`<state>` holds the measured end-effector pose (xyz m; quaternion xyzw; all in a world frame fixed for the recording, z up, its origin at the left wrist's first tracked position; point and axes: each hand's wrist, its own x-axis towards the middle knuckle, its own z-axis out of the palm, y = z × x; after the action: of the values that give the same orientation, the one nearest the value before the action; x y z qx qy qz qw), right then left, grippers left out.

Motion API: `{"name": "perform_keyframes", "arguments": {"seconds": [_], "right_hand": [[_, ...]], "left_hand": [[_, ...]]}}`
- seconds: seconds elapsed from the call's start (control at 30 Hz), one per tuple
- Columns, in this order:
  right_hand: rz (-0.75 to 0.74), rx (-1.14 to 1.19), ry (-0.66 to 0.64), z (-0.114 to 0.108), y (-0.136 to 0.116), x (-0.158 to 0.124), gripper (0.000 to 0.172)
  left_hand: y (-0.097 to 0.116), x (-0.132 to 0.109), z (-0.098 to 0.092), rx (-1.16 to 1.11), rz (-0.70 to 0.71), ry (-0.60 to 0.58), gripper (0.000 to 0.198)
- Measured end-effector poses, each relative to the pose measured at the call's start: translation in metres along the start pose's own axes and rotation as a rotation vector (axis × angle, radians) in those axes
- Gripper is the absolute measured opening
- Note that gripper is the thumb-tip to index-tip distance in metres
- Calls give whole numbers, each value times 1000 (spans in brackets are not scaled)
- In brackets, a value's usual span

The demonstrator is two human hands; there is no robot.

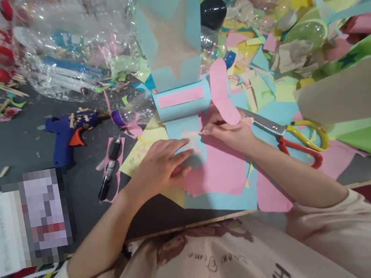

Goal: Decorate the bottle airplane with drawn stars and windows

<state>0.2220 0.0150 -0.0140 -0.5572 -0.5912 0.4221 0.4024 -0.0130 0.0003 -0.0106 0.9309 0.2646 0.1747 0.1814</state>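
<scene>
A tall light-blue paper model [170,32] with a pale star on its front stands on the table, a pink strip across its base. A pink heart-like paper shape [222,92] sticks out at its right side. My left hand [161,164] lies flat, fingers stretched, pressing a light-blue paper piece [196,149] onto pink paper [222,166] in front of the model. My right hand [232,131] is closed in a pinch at the edge of that blue piece; what it holds is too small to make out.
A blue glue gun [65,133] lies at the left, a black cutter [110,168] beside it. Scissors [292,137] with red and yellow handles lie at the right. Clear plastic bottles [77,43] stand behind. Coloured paper scraps [313,32] cover the right side.
</scene>
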Motion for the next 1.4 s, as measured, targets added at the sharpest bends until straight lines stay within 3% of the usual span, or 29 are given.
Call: {"name": "perform_keyframes", "arguments": {"seconds": [0.2, 0.53, 0.73, 0.87, 1.07, 1.23, 1.4], "right_hand": [[-2, 94, 87, -2, -1, 1, 22], [15, 64, 86, 3, -1, 2, 16], [25, 107, 100, 0, -1, 2, 23], [-35, 105, -17, 0, -4, -1, 20], [-80, 125, -326, 4, -15, 2, 13], [-31, 115, -260, 13, -18, 7, 15], [-71, 63, -335, 14, -16, 7, 15]], "left_hand": [[-1, -2, -3, -5, -31, 12, 29], [1, 0, -2, 42, -1, 56, 27], [3, 0, -3, 26, 3, 111, 23], [5, 1, -4, 55, 16, 104, 23], [5, 0, -4, 20, 5, 89, 28], [6, 2, -6, 27, 19, 130, 29], [8, 2, -7, 31, -1, 141, 31]]}}
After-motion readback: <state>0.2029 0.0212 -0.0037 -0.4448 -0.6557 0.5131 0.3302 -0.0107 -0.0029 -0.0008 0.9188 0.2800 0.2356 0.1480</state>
